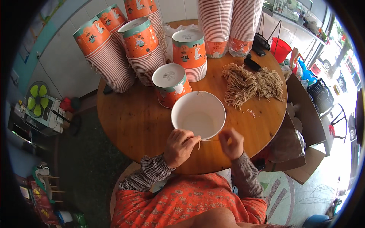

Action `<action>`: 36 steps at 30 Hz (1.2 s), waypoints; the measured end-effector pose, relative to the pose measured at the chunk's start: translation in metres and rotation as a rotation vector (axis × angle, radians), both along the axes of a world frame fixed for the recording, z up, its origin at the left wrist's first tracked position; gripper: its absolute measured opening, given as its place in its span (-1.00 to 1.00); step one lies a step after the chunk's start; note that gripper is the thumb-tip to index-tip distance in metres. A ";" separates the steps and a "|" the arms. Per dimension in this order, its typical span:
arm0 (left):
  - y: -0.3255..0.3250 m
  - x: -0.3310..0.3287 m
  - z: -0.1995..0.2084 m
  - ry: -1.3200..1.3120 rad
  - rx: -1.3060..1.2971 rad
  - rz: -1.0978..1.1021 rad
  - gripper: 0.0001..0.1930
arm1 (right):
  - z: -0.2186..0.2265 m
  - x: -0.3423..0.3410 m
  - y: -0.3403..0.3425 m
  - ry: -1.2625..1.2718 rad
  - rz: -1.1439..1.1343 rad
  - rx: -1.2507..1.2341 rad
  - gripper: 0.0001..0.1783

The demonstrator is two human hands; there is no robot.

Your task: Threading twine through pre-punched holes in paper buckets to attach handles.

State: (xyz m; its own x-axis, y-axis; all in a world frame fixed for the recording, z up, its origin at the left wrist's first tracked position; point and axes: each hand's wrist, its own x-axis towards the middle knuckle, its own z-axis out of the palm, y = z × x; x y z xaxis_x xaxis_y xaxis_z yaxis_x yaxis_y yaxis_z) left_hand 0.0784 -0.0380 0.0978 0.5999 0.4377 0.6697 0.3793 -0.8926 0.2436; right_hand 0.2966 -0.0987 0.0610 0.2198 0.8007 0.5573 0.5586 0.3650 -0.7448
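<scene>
A white paper bucket [197, 114] with a round open mouth tilts toward me at the near part of the table, its inside bare. At its near rim my left hand [179, 147] is closed in a pinch on a thin tan cord [199, 145], whose short end hangs below the fingertips. To the right of the rim my right hand [231, 144] is curled and slightly blurred. A stretch of the cord runs along the rim toward its fingertips, and the hand seems closed on it. Just behind stands an upside-down orange and green printed bucket [172, 84].
Tall stacks of nested buckets [110, 60] stand at the back left, beside a shorter stack [189, 53]. Plastic-wrapped stacks [216, 26] rise behind. A heap of tan cords [253, 85] lies on the round wooden table [129, 131]. A cardboard box [304, 125] is at right.
</scene>
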 end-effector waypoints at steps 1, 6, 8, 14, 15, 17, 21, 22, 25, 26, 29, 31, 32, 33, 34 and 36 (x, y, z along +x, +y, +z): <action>0.001 0.001 0.002 0.001 0.005 0.001 -0.76 | -0.002 -0.002 -0.006 -0.140 0.130 0.117 -0.90; 0.006 -0.004 0.006 -0.002 -0.021 -0.035 -0.71 | 0.007 -0.019 -0.027 -0.489 0.236 0.166 -0.75; 0.010 -0.010 0.011 0.031 0.094 0.009 -0.71 | 0.002 -0.009 -0.027 -0.373 0.160 0.171 -0.67; 0.041 -0.041 0.025 -0.308 -0.075 0.060 -0.82 | -0.012 0.020 -0.004 -0.051 -0.104 0.141 -0.83; 0.055 -0.049 0.033 -0.304 -0.110 0.115 -0.83 | -0.017 0.025 0.000 -0.049 -0.105 0.146 -0.83; 0.098 -0.065 0.049 -0.463 -0.335 0.152 -0.81 | -0.030 0.033 0.005 -0.058 -0.165 0.086 -0.84; 0.202 -0.077 0.091 -0.951 -0.755 -0.194 -0.75 | -0.029 0.028 0.011 -0.088 -0.131 0.018 -0.89; 0.233 -0.084 0.099 -1.026 -0.770 -0.275 -0.76 | -0.031 0.027 0.013 -0.087 -0.134 0.021 -0.89; 0.311 -0.083 0.115 -1.225 -0.892 -0.278 -0.79 | -0.038 0.028 0.018 -0.140 -0.115 -0.004 -0.95; 0.336 -0.092 0.113 -1.259 -0.936 -0.245 -0.79 | -0.039 0.027 0.018 -0.140 -0.116 -0.001 -0.95; 0.379 -0.099 0.104 -1.415 -1.024 -0.171 -0.76 | -0.042 0.029 0.020 -0.109 -0.107 -0.031 -0.96; 0.388 -0.098 0.094 -1.467 -1.012 -0.094 -0.78 | -0.044 0.030 0.019 -0.092 -0.114 -0.045 -0.96; 0.390 -0.113 0.092 -1.468 -0.980 -0.086 -0.78 | -0.043 0.027 0.019 -0.086 -0.103 -0.035 -0.96; 0.393 -0.128 0.094 -1.501 -0.921 -0.004 -0.77 | -0.041 0.024 0.020 -0.091 -0.080 -0.026 -0.96; 0.386 -0.101 0.092 -1.465 -0.783 0.131 -0.75 | -0.044 0.029 0.020 -0.108 -0.106 -0.044 -0.96; 0.371 -0.088 0.105 -1.264 -0.084 0.287 -0.63 | -0.045 0.027 0.023 -0.143 -0.093 -0.010 -0.96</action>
